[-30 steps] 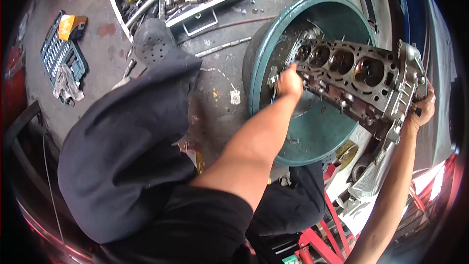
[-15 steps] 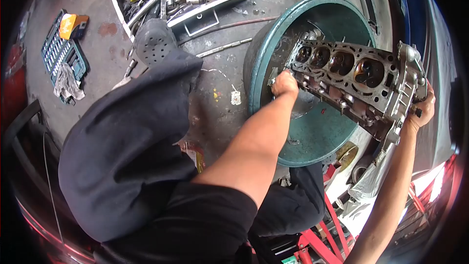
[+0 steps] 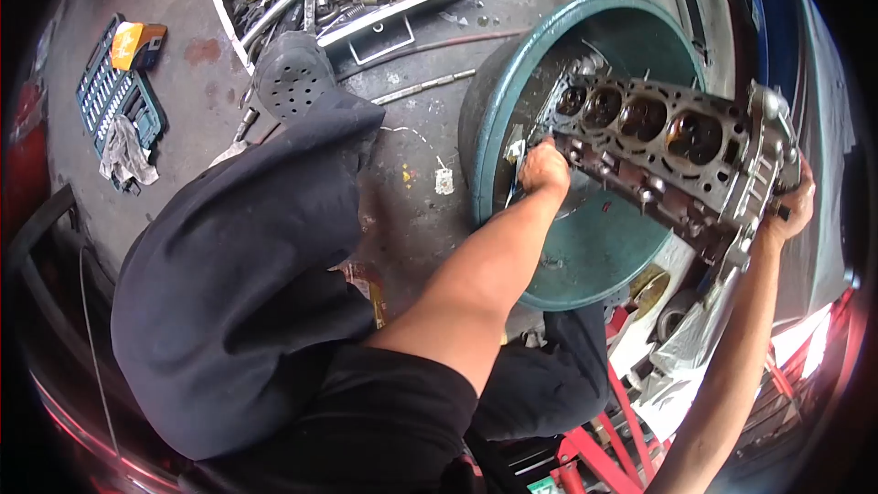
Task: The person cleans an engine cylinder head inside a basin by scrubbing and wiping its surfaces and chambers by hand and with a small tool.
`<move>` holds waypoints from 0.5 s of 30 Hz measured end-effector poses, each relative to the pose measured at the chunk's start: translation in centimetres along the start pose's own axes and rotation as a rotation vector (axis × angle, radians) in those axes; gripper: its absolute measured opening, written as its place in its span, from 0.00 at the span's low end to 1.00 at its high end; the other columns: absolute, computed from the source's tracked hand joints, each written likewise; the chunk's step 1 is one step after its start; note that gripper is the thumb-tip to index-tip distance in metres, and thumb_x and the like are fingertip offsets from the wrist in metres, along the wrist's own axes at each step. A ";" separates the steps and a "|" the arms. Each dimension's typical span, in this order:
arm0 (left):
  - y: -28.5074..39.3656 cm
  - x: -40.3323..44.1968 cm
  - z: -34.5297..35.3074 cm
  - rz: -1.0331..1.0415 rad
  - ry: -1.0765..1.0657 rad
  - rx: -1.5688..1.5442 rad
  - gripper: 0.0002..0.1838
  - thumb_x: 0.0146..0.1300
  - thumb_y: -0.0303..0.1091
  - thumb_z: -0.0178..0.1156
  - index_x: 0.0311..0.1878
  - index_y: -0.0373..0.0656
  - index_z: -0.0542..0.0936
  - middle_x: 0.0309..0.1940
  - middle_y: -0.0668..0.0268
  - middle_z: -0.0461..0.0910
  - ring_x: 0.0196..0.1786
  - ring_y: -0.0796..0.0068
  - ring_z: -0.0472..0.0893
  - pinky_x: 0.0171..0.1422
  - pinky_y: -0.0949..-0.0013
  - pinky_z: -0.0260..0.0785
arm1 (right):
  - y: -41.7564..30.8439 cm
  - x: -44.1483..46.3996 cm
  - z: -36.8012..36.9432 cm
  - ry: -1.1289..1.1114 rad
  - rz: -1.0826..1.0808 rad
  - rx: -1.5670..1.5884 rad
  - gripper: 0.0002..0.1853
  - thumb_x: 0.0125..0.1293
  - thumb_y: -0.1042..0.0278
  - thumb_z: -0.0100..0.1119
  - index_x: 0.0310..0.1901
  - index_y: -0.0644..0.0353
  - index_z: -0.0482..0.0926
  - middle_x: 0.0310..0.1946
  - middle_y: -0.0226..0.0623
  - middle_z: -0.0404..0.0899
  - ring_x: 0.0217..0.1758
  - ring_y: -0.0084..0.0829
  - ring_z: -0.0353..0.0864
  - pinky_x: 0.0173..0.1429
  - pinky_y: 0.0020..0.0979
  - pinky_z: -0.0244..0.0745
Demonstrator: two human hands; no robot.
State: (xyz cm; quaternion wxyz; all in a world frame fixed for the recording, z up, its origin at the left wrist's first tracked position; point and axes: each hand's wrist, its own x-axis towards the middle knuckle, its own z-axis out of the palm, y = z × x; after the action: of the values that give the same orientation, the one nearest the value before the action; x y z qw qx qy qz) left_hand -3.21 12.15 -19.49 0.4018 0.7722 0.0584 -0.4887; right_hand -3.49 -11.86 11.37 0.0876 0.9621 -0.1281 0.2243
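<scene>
A greasy metal cylinder head (image 3: 654,133) is tilted over a green tub (image 3: 590,288), its row of round, oil-stained chambers facing up. My right hand (image 3: 794,206) grips its right end, with some fingers hidden behind the casting. At the lower left end, my left hand (image 3: 543,167) is closed, knuckles up, beside the side face of the cylinder head. Something thin and dark shows under that hand, but its kind is hidden. Dark liquid and small bits lie inside the tub.
A white-edged drawer (image 3: 421,9) full of tools lies on the floor at the top. At left are a socket set (image 3: 110,101), an orange box (image 3: 139,46) and a grey rag (image 3: 126,154). Red metal stands (image 3: 594,462) are at lower right. A hose (image 3: 434,46) crosses the floor.
My left hand has moved slightly right and down along the cylinder head's edge. My right hand keeps its grip, and the cylinder head has barely shifted.
</scene>
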 end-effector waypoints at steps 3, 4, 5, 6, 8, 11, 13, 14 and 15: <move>0.9 -0.9 -0.9 0.240 0.147 -0.111 0.19 0.60 0.30 0.51 0.54 0.48 0.79 0.40 0.50 0.82 0.45 0.46 0.81 0.49 0.51 0.72 | 1.3 0.6 0.0 -0.048 0.064 -0.218 0.16 0.66 0.75 0.44 0.49 0.63 0.80 0.43 0.39 0.83 0.40 0.27 0.82 0.47 0.24 0.75; 0.1 -0.3 -0.7 0.021 0.005 -0.082 0.18 0.68 0.37 0.44 0.55 0.52 0.80 0.42 0.49 0.82 0.49 0.46 0.81 0.55 0.51 0.71 | 1.1 0.3 -0.4 -0.060 0.221 -0.072 0.15 0.66 0.75 0.44 0.49 0.61 0.80 0.43 0.38 0.84 0.40 0.28 0.83 0.46 0.25 0.76; -0.2 -0.7 -0.5 0.009 0.033 -0.091 0.18 0.67 0.37 0.44 0.53 0.51 0.80 0.41 0.50 0.82 0.48 0.46 0.81 0.54 0.51 0.71 | 0.7 0.2 -0.5 -0.059 0.099 -0.203 0.15 0.65 0.75 0.46 0.48 0.61 0.81 0.44 0.36 0.84 0.40 0.28 0.83 0.46 0.26 0.77; 0.5 -0.6 -0.9 0.011 0.071 -0.105 0.18 0.66 0.37 0.45 0.52 0.50 0.81 0.41 0.50 0.82 0.48 0.46 0.81 0.53 0.51 0.72 | 0.8 0.4 -0.2 -0.035 -0.011 -0.264 0.15 0.64 0.74 0.47 0.48 0.61 0.80 0.44 0.37 0.84 0.41 0.29 0.83 0.46 0.27 0.77; 1.3 -1.2 -0.9 0.218 0.089 -0.117 0.17 0.67 0.38 0.44 0.46 0.47 0.83 0.39 0.50 0.83 0.47 0.45 0.81 0.52 0.51 0.72 | 1.1 0.2 -0.3 -0.044 -0.088 -0.408 0.15 0.61 0.75 0.49 0.49 0.62 0.80 0.44 0.37 0.84 0.41 0.31 0.83 0.47 0.28 0.76; 0.1 -0.5 -0.1 0.056 0.050 -0.093 0.16 0.64 0.34 0.49 0.50 0.49 0.82 0.37 0.50 0.83 0.44 0.46 0.81 0.51 0.51 0.72 | 0.9 -0.2 -0.8 -0.055 -0.118 -0.352 0.16 0.58 0.76 0.53 0.49 0.60 0.80 0.43 0.36 0.84 0.42 0.32 0.84 0.46 0.28 0.77; 2.0 -2.0 -1.3 0.245 0.134 -0.209 0.18 0.62 0.32 0.51 0.55 0.51 0.79 0.37 0.50 0.83 0.44 0.46 0.82 0.49 0.50 0.73 | 0.5 0.6 0.0 -0.023 -0.061 -0.320 0.16 0.58 0.76 0.52 0.48 0.59 0.80 0.42 0.37 0.84 0.42 0.33 0.84 0.47 0.28 0.77; 1.8 -2.3 -1.6 0.325 0.123 -0.120 0.19 0.61 0.31 0.50 0.56 0.52 0.78 0.36 0.49 0.82 0.43 0.46 0.82 0.48 0.49 0.73 | 0.3 0.0 -0.2 -0.015 -0.014 -0.251 0.16 0.59 0.75 0.51 0.48 0.59 0.81 0.43 0.37 0.84 0.42 0.33 0.84 0.47 0.28 0.77; 1.3 -2.2 -1.7 0.259 0.099 -0.142 0.18 0.61 0.31 0.50 0.54 0.52 0.79 0.36 0.49 0.82 0.43 0.46 0.82 0.47 0.49 0.73 | 0.5 -0.8 -0.8 -0.040 -0.005 -0.257 0.16 0.59 0.75 0.51 0.48 0.59 0.81 0.43 0.37 0.84 0.42 0.33 0.84 0.47 0.28 0.77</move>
State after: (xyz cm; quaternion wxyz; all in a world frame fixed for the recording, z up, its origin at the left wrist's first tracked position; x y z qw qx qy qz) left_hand -2.53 13.07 -16.62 0.5116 0.7662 0.0124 -0.3887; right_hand -4.62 -11.97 11.76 0.2078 0.9476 -0.1553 0.1864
